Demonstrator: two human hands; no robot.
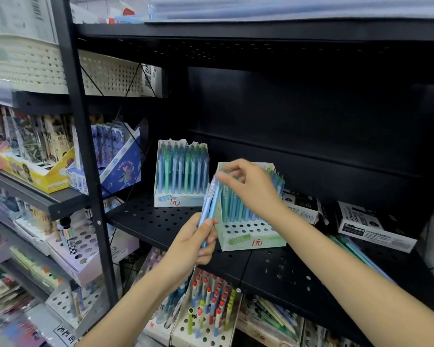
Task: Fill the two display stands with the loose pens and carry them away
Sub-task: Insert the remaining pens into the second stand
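Note:
Two white display stands sit on a black perforated shelf (161, 221). The far stand (179, 200) is packed with blue and green pens. The near stand (251, 240) holds pens in its back rows; its front rows of holes are bare. My left hand (196, 242) grips a small bunch of light-blue pens (211, 204), tips down, just left of the near stand. My right hand (248, 184) hovers over the near stand and pinches the top of one pen in that bunch. More loose pens (353, 249) lie on the shelf to the right, partly behind my right forearm.
Black-and-white boxes (373, 225) lie at the shelf's right rear. A black upright post (85, 146) borders the shelf on the left, with stationery boxes beyond it. Below the shelf stand other pen displays (206, 319). A dark shelf overhangs above.

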